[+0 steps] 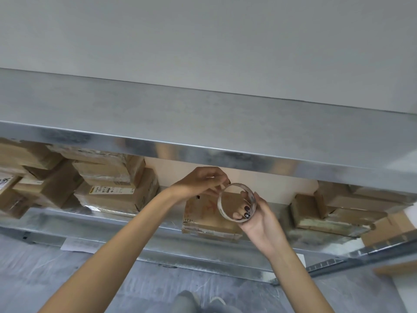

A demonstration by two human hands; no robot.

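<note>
Hooking the right hand (259, 221) fingers through the core of the near-empty clear tape roll (251, 195), steadying it in mid-air before the cardboard parcel (203, 220) on the shelf (67, 220), while the left hand (200, 181) fingers pinch its top rim, seemingly hunting the loose end.

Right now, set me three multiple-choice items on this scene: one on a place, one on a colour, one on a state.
1. The brown cardboard box behind the clear tape roll sits: A on the floor; B on the lower grey metal shelf; C on the upper shelf.
2. The nail polish on the right hand's fingers is: A red; B yellow; C dark.
3. The left hand: A pinches the roll's rim; B hangs open; C rests on a box.

B, the box lies on that shelf's deck; C, the nails look near black; A, it nips the roll's top edge.
</note>
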